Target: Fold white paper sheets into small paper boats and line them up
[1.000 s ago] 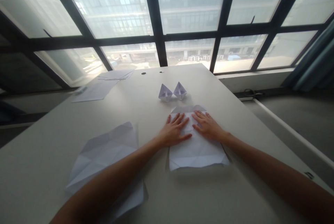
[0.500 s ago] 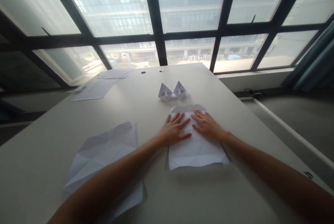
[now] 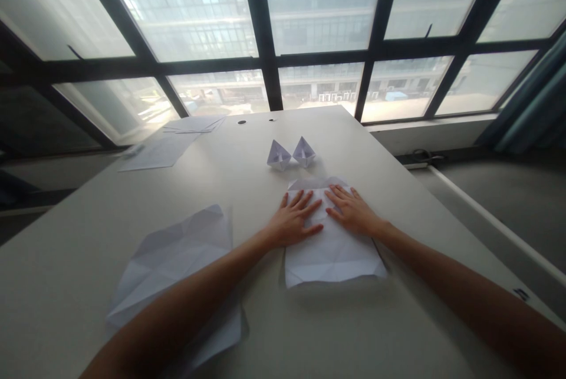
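Note:
A creased sheet of white paper [image 3: 333,258] lies on the table in front of me, its far edge folded and slightly raised. Flat on its left half rests my left hand [image 3: 294,220], fingers spread. My right hand [image 3: 351,211] lies on the upper right part of the same sheet, its fingers also stretched out. Neither hand grips anything. Just beyond the sheet stand two small folded paper shapes with pointed tops, a left one [image 3: 278,156] and a right one [image 3: 304,152], side by side.
Another creased paper sheet [image 3: 177,255] lies at the left, partly under my left forearm. Flat papers [image 3: 161,149] are at the table's far left. The white table [image 3: 354,332] reaches toward large windows [image 3: 325,7]. A blue curtain [image 3: 526,108] hangs at the right.
Almost nothing differs. Both hands stay flat on the sheet, with the right fingers shifted very slightly; the view has moved a touch.

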A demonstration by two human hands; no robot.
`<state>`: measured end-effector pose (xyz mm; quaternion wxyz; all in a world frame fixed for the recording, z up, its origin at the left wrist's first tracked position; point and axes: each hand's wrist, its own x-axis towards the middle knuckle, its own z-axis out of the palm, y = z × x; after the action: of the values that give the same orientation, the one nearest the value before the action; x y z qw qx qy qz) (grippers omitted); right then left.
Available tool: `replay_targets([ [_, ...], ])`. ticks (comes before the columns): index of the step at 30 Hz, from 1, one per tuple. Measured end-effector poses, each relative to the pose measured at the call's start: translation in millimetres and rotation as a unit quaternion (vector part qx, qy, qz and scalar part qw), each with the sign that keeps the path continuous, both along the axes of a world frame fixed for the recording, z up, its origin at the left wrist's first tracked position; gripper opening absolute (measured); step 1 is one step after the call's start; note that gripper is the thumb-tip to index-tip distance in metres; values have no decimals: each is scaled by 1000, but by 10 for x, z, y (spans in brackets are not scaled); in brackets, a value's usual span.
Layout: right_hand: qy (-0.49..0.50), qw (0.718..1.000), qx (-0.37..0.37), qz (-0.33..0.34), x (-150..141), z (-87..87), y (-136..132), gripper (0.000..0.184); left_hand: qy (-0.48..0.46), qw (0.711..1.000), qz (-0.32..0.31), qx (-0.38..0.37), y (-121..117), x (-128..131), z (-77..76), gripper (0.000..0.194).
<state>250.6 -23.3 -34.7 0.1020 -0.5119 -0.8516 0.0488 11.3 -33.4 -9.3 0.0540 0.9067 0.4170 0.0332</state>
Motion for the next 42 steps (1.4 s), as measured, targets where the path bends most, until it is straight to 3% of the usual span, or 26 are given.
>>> replay_targets([
  [6,7,998,2,-65,37,-27,46,56,0,1000,2,2,-3,0,-2,76],
  [22,9,998,1,-63,27,-38,46,56,-5,1000,4,2,15,-8,-18,77],
  [27,16,997,44,-61,2,-26,24,53,-5,1000,3,2,18,-8,-26,76],
  [31,45,995,84,-26,-26,11,5,48,-9,1000,4,1,19,-8,-26,76],
  [34,73,995,58,37,-39,23,-8,46,-9,1000,8,-5,18,-2,-18,76],
  [37,80,993,24,89,-38,30,-27,52,-8,1000,6,-10,12,4,-3,77],
  [42,61,991,11,119,-11,57,-43,68,-15,1000,10,-15,-4,13,21,77],
])
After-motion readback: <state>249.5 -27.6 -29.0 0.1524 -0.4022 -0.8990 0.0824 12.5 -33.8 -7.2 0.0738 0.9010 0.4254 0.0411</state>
